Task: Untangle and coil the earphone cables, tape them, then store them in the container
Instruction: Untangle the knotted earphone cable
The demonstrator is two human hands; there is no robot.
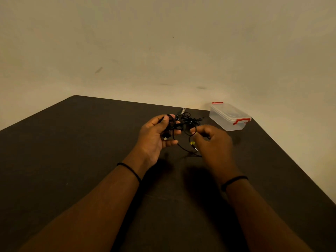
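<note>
Black thin cable [183, 124] (tangled loops)

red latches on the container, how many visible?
2. One red latch sits on the far end of the clear container; the other red latch is on its near-right end. The long sides show none, though the far side is partly hidden.

Head view, downward (near table [72, 142]).
</note>
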